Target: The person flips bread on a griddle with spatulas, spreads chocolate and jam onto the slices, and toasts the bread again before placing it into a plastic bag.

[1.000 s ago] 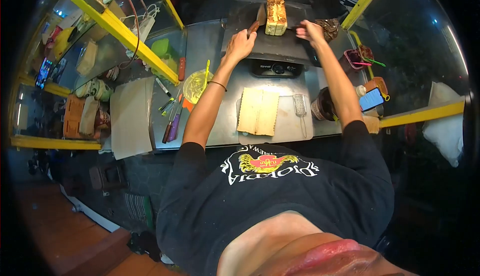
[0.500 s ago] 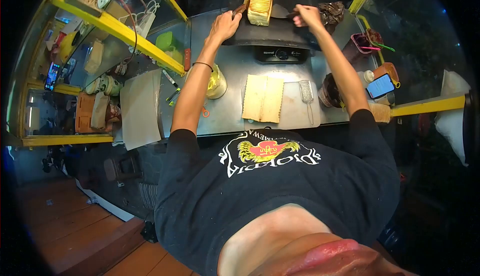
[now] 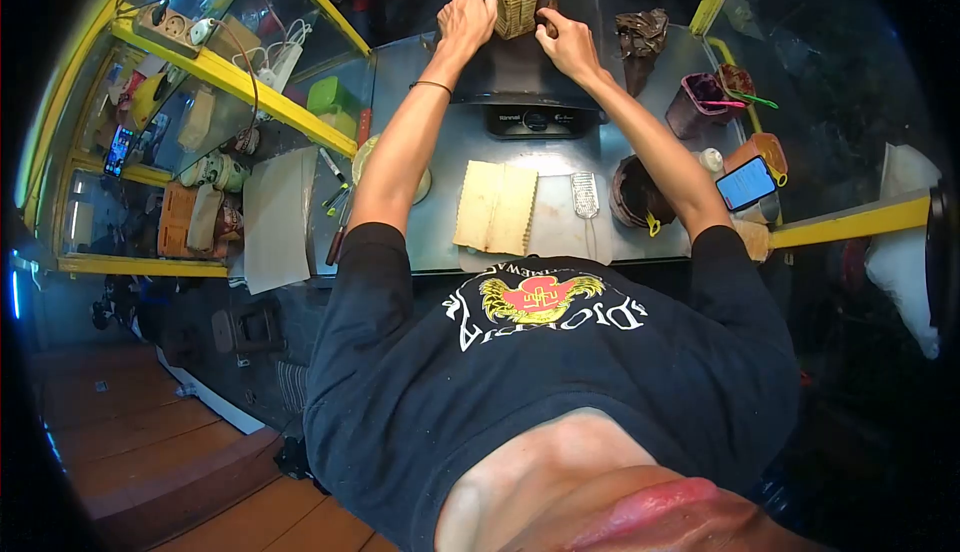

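Observation:
A block of toasted bread [image 3: 516, 2] with grill lines is squeezed upright between two flat blades over the black griddle [image 3: 510, 72]. My left hand [image 3: 467, 20] is closed at its left side, around the handle of a spatula whose thin blade stands along the bread; the fingers hide most of that handle. On the other side my right hand [image 3: 572, 44] grips the dark handle of a second spatula [image 3: 547, 20], its blade against the bread's right face. The bread's pale top, split down the middle, faces up.
Nearer me, ridged bread slices [image 3: 497, 207] lie on a white board beside a small grater [image 3: 585, 197]. A dark tub [image 3: 635, 192], a phone [image 3: 747, 183] and a purple container [image 3: 694, 107] stand right. A crumpled dark bag [image 3: 641, 34] lies by the griddle. Yellow-framed glass shelves [image 3: 240, 77] border the left.
The bread has been turned and tipped between the two spatulas, with its top view changed from striped to pale. My right hand has moved left, bringing its spatula against the bread.

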The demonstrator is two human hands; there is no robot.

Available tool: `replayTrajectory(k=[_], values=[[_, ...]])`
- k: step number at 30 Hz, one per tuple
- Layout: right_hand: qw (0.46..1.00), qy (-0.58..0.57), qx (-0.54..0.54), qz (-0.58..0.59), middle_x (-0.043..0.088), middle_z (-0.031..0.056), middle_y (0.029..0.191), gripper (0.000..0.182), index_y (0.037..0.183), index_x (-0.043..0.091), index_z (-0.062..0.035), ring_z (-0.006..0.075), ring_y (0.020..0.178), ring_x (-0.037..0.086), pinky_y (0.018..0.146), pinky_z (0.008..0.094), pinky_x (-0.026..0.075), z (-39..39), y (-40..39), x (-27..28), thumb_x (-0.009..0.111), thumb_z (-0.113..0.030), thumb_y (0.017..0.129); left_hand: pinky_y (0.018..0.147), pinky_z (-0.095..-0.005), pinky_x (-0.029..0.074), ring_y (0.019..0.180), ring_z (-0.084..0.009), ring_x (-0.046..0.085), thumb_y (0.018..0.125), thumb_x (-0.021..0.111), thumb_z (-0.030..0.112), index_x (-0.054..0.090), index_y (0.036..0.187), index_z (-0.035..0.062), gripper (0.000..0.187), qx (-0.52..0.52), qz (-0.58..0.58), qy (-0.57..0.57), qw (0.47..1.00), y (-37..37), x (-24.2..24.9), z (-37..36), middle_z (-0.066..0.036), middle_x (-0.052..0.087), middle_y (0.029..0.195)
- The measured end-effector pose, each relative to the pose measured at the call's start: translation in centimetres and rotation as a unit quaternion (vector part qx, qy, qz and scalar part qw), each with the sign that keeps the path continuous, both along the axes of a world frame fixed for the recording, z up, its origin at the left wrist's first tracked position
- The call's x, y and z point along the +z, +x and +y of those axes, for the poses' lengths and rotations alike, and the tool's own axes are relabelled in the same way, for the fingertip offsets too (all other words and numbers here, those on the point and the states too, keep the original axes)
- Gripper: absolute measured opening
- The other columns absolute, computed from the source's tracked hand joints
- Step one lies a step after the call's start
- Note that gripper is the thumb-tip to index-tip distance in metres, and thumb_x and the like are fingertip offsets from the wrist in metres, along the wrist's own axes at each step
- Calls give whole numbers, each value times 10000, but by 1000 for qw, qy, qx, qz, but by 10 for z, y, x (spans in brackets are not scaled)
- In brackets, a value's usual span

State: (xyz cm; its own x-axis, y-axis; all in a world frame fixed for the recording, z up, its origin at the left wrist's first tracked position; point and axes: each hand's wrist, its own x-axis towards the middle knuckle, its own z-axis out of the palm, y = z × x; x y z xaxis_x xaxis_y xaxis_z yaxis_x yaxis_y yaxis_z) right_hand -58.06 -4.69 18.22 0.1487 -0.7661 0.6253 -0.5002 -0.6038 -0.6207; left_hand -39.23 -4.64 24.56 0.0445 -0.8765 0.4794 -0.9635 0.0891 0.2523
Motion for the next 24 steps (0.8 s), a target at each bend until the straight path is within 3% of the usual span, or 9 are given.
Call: replayTrajectory(k=[7,8,9,14,16,18,24], values=[[998,1,-21,-51,669,196,791,246,1046,647,-52,380,758,658,676,446,519,0,-34,-7,594,-172,839,800,-520,496,895,-458,638,929,429,425,672,943,-40,525,88,71,31,993,5,11,50,-313,645,897],[999,-9,-16,-34,664,208,800,223,1024,640,-49,390,766,654,679,459,517,-1,-36,-7,588,-163,839,804,-525,489,912,-463,628,940,424,422,668,949,-41,524,74,107,22,991,8,9,64,-317,638,922],[1000,-18,-1,-12,665,210,833,227,1038,639,-42,386,798,655,696,456,519,-5,-35,-9,586,-149,845,778,-530,494,851,-480,626,939,435,444,658,851,-63,561,59,136,-19,989,6,1,72,-333,631,860],[999,14,10,52,658,238,931,258,1085,607,-35,427,852,636,730,478,520,-1,-5,-15,584,-136,849,807,-528,494,886,-488,624,925,472,365,638,928,-68,464,33,136,80,987,-38,-30,69,-334,635,897],[998,22,8,59,654,240,907,283,1116,587,-36,435,842,632,717,496,514,-6,-6,-14,580,-136,851,812,-527,494,888,-491,623,921,477,359,636,942,-61,450,36,154,73,985,-49,-31,55,-329,640,903],[997,-38,-20,59,637,250,825,216,1042,567,-36,455,759,625,663,539,504,-11,-17,-17,564,-141,853,815,-522,497,898,-481,627,913,499,366,636,945,-58,447,15,164,60,985,-55,-40,38,-323,642,913],[996,-49,-56,52,634,258,833,223,1043,572,-26,460,763,619,666,536,497,-2,-56,-18,562,-140,852,757,-518,518,829,-476,640,921,511,345,642,901,-58,424,-38,164,70,983,-94,-48,51,-324,641,843]])
